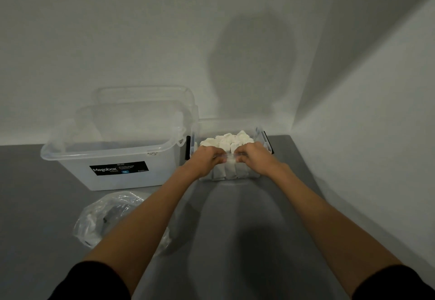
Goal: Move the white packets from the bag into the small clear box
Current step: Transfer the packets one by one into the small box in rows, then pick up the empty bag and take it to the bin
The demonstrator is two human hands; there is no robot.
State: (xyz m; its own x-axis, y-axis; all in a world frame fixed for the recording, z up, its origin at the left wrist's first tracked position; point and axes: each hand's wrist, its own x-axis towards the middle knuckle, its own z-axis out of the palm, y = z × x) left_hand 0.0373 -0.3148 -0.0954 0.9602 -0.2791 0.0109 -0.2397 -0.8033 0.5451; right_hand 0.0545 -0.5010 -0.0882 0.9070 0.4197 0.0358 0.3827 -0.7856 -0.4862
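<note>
Left hand [207, 158], right hand [254, 158] grip near rim of small clear box [253, 175], far right corner of surface [270, 210], likely steadying it; white packets [227, 140] heaped inside; bag [98, 217] looks emptied.

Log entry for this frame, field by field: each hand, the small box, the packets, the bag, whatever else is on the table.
left hand: grips the near rim of the small clear box
right hand: grips the same rim, beside the left
small clear box: lid off, on the grey table
white packets: heaped to about rim height
bag: crumpled clear plastic by the left forearm; contents unclear
large clear box: left of the small one, open, labelled Megabox
</note>
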